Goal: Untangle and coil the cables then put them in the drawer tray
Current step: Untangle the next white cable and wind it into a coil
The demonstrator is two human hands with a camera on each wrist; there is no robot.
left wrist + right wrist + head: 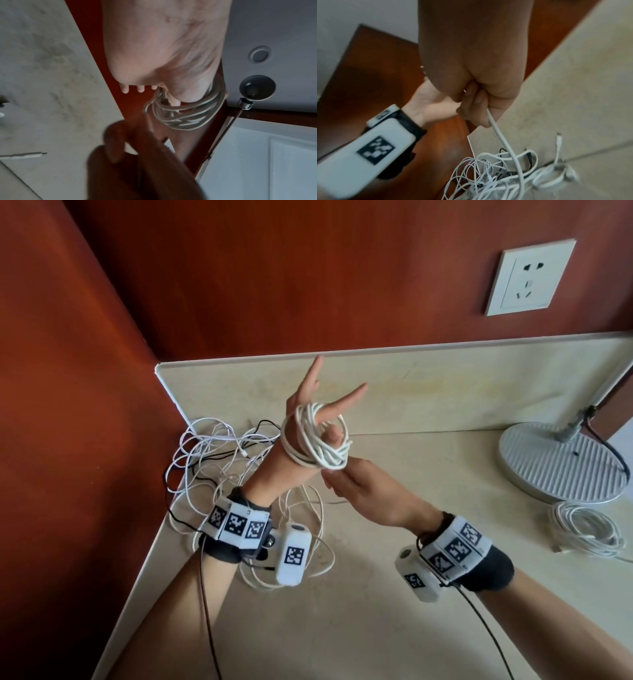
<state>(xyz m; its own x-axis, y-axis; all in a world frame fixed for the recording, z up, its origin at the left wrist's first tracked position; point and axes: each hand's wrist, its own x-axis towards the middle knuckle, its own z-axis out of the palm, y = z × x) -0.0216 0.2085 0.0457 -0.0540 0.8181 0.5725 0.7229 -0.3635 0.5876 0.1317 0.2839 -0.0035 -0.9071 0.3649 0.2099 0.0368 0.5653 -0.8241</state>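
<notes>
Several turns of white cable (317,440) ring the raised left hand (303,419), whose fingers spread straight up toward the wall, the loops' long axis crossing the palm. Just below, the right hand (356,484) pinches the cable's free end above the tangled cables (219,460) on the counter (394,594).

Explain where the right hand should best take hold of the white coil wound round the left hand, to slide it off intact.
Probably grip the white coil at its bunched lower loops, coming from below beside the right hand. The left hand points its fingers up, so that free end lets the loops slide off together.
</notes>
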